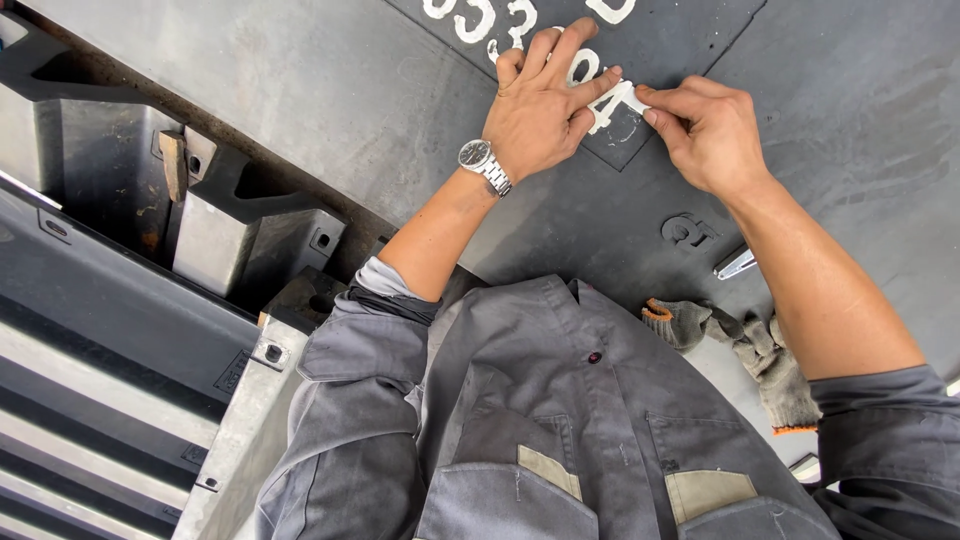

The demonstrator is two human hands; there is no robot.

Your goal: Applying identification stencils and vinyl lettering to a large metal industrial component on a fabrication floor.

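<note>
The white sticker strip (622,100) lay on the dark grey metal panel (820,150), at the far middle of the scene, among other white stick-on characters (480,20). The left hand (540,100) rested flat on the panel, fingers (560,50) spread and loose, with the thumb and forefinger tips pressing the strip's left end. The right hand (705,130) was curled, its thumb and forefinger pinched on the strip's right end, which stood lifted slightly off the surface. A silver wristwatch (483,162) sat on the left wrist. A pair of grey work gloves (740,345) with orange cuffs lay near the right forearm, beside a raised grey character (688,230) and a small metal tool (735,264).
</note>
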